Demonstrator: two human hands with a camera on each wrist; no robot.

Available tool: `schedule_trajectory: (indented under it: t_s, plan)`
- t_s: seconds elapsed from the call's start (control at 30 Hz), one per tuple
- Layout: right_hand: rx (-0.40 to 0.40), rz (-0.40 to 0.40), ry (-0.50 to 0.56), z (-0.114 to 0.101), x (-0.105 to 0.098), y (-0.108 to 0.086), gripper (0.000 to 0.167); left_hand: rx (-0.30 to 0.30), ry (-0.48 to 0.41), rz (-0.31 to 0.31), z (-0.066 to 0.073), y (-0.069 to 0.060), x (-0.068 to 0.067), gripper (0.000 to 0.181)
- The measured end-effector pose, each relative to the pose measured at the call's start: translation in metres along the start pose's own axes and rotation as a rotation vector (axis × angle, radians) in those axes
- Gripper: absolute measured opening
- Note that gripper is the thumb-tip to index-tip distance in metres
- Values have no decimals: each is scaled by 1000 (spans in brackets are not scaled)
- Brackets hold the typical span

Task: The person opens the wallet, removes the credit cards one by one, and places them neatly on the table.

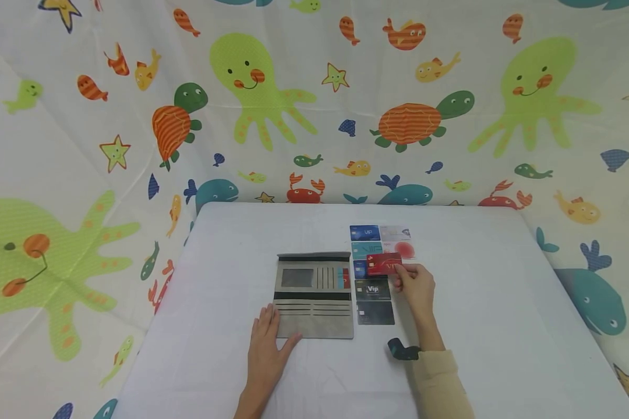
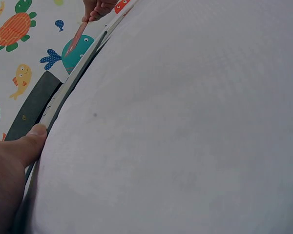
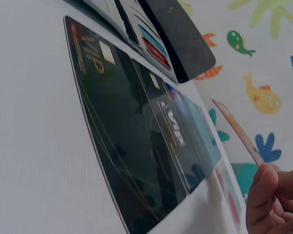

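A grey wallet (image 1: 314,326) lies unfolded, with small red and blue cards (image 1: 343,278) showing in its upper right slots. At its lower left corner my left hand (image 1: 267,349) rests with straight fingers; the left wrist view shows the thumb (image 2: 35,139) against the wallet's edge. My right hand (image 1: 418,289) pinches a red VIP card (image 1: 381,263) by its right end, between thumb and fingers. That card is raised above the laid-out cards, partly covering a blue card (image 1: 360,269). In the right wrist view the red card (image 3: 238,130) appears nearly edge-on.
Beside the wallet lie a black VIP card (image 1: 373,290), a dark card (image 1: 375,313), a teal card (image 1: 366,251), a blue VIP card (image 1: 364,233), a pale card (image 1: 395,233) and a white card with a red disc (image 1: 406,250). Patterned cloth (image 1: 304,116) hangs behind the white table (image 1: 215,279).
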State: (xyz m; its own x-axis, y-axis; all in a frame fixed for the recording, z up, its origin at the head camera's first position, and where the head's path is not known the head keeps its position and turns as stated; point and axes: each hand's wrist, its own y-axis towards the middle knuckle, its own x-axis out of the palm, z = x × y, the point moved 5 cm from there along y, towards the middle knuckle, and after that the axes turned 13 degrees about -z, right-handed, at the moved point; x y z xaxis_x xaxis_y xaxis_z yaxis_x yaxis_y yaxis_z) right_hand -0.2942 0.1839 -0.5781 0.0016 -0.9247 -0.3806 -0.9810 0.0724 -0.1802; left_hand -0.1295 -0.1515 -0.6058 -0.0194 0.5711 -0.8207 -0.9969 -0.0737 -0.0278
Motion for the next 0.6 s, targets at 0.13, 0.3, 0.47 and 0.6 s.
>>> schedule_trajectory:
  t_s: [0.13,0.3,0.47,0.6]
  plan:
    - [14,29,7,4,-9,2,32,3,4,3,1,0,0,84]
    - [50,56,0,10,-19,4,33,4,10,3,1,-1,0,84]
    - [63,78,-8,15,-27,6,32,-1,16,1,1,-1,0,84]
    - [76,84,-5,20,-31,7,31,-2,15,4,1,-1,0,84]
